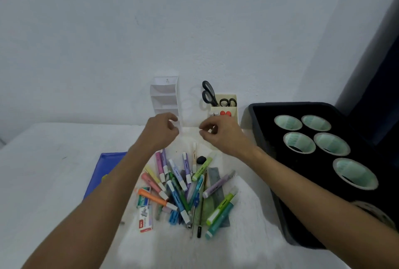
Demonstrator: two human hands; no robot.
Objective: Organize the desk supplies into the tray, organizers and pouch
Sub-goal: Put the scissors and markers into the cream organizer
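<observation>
My left hand [162, 131] and my right hand [220, 133] are raised over the back of the desk with their fingers pinched. Between them hangs a faint see-through sheet, seemingly a clear pouch [190, 117], and each hand grips one side of it. Below the hands lies a pile of highlighters and pens [183, 186], with a black eraser [201, 159], a grey ruler [216, 180] and staple boxes [145, 219]. A white tiered organizer [165, 96] stands against the wall. A beige organizer [234, 115] beside it holds black scissors [208, 94].
A black tray [259, 117] at the right holds several rolls of tape [299, 142]. A blue flat item [108, 167] lies at the left, partly under my left forearm. The white wall rises just behind the organizers.
</observation>
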